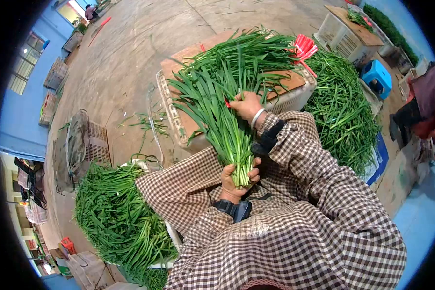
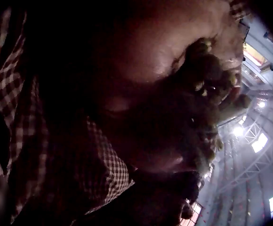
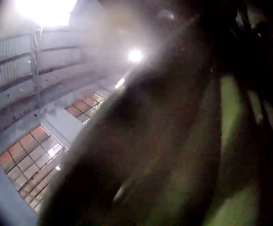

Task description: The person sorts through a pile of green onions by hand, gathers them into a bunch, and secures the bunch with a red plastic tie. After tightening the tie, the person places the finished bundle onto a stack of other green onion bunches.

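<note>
A bunch of garlic chives (image 1: 232, 145) slants over the lap, pale stem ends toward the body and leaves spreading over the board. My left hand (image 1: 230, 187) grips it around the stem ends; in the left wrist view, cut ends show among the dark fingers. Higher up the bunch, my right hand (image 1: 248, 107) pinches a short red strip (image 1: 227, 103) against the leaves. The strip's other end is hidden. More chives (image 1: 256, 50) lie on the board behind, beside a fan of red strips (image 1: 304, 47). Dark leaves fill much of the right wrist view.
A brown board (image 1: 295, 81) tops a pale plastic crate (image 1: 166, 108) before the knees. Heaps of chives stand at left (image 1: 123, 212) and right (image 1: 340, 108). A blue stool (image 1: 376, 79) is at far right, near another person's dark clothing (image 1: 427, 96). A slatted crate (image 1: 97, 140) stands left.
</note>
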Demonstrator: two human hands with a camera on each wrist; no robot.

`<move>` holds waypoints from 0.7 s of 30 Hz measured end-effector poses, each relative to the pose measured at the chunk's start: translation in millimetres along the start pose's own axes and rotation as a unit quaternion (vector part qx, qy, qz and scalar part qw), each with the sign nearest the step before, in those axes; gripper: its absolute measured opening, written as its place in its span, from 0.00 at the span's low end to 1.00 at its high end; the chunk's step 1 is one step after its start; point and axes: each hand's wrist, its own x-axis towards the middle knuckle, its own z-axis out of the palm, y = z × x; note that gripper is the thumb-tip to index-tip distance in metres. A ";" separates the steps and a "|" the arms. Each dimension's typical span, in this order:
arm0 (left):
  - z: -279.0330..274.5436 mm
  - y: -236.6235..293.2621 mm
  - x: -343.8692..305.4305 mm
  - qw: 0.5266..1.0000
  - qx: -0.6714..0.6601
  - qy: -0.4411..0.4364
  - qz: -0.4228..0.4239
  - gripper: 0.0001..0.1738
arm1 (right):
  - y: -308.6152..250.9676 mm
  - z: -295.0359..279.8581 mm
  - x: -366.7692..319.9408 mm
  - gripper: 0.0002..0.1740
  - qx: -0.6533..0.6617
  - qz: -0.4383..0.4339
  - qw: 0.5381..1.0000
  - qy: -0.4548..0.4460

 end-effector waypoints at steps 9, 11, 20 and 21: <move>-0.5 0.9 0.8 0.999 0.031 0.019 -0.002 0.35 | -7.3 -14.6 -2.3 0.14 -0.123 -0.022 0.992 -0.019; 2.1 0.6 1.5 0.999 0.043 0.025 0.002 0.35 | -14.5 -16.8 -5.0 0.22 -0.206 -0.018 0.978 -0.030; 0.4 0.5 3.5 0.999 0.024 0.029 -0.002 0.30 | -1.1 -14.1 2.8 0.13 -0.288 -0.121 0.945 -0.100; -0.5 0.6 3.5 0.999 0.034 0.033 0.000 0.30 | -3.4 -14.9 5.9 0.13 -0.285 -0.102 0.943 -0.140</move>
